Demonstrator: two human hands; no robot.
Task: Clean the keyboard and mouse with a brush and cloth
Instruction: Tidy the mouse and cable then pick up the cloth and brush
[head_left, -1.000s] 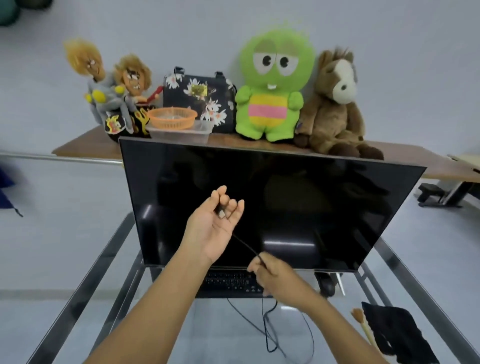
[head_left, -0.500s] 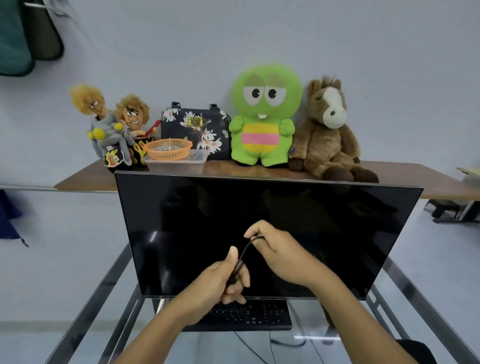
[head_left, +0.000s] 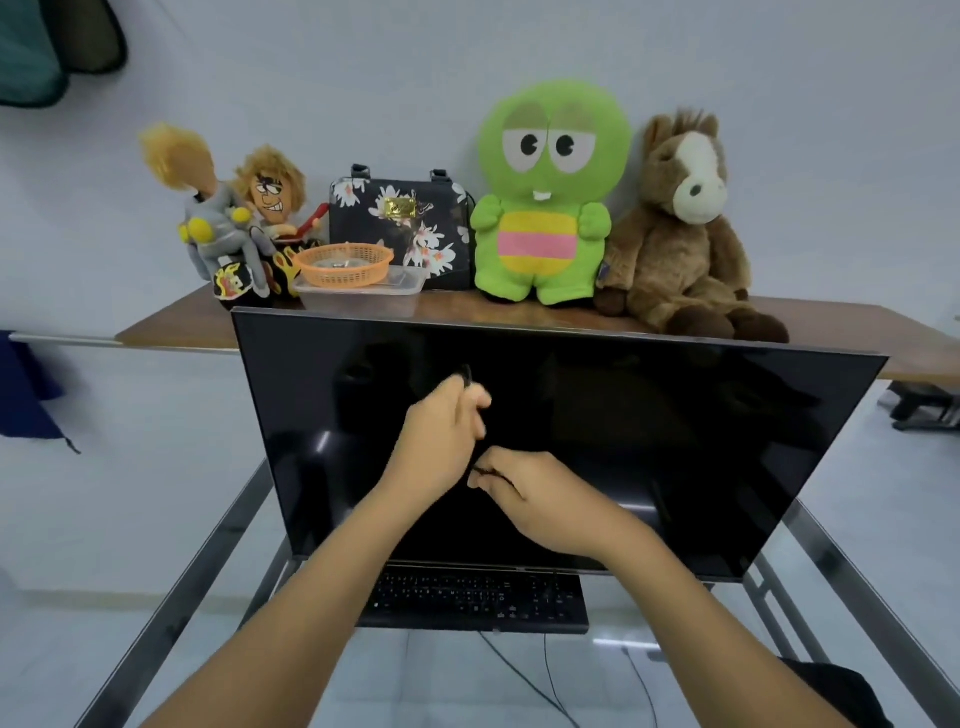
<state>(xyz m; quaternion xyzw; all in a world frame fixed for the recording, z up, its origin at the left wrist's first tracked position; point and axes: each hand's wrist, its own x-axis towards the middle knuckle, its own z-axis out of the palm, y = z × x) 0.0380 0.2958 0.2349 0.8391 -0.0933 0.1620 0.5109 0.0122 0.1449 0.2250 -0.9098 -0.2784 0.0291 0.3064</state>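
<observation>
left hand (head_left: 441, 436) motion-blurred, keyboard (head_left: 478, 603) partly behind monitor (head_left: 675, 441)

Pale wall (head_left: 727, 62) behind a wooden shelf (head_left: 171, 325); glass-topped metal-framed desk (head_left: 171, 618) in front.

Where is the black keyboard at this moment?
In the head view, the flat black keyboard lies low in the centre on the glass desk, just under the bottom edge of the dark monitor.

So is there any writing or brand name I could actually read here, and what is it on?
None can be read.
Gold plate on the floral bag: marks too blurred to read.
Keyboard: key legends too small to read.
Patch on the doll: a picture, no readable words.
Monitor: dark, no visible brand.
</observation>
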